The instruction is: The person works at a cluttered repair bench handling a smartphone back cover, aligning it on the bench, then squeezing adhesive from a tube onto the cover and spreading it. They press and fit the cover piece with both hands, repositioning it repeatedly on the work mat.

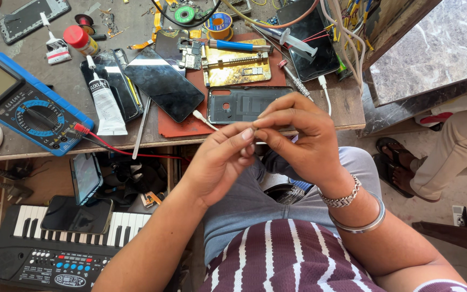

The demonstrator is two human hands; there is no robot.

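My left hand [220, 162] and my right hand [301, 138] meet in front of the bench edge, fingertips pinched together on a very small part [254, 130] that I cannot make out. Just behind the hands a dark phone back cover [239, 104] lies on a red mat [177, 127]. A black phone screen [163, 84] lies tilted on the mat's left side. A white cable end [204, 119] lies near my left fingertips. My right wrist wears a metal bracelet and a bangle.
A blue multimeter [22, 103] with a red lead, a white glue tube [105, 103], a gold holder plate [236, 65], a syringe [293, 40] and wires crowd the bench. Below left is a small keyboard [55, 249] with phones on it. Another person's leg and sandalled foot [401, 167] are at right.
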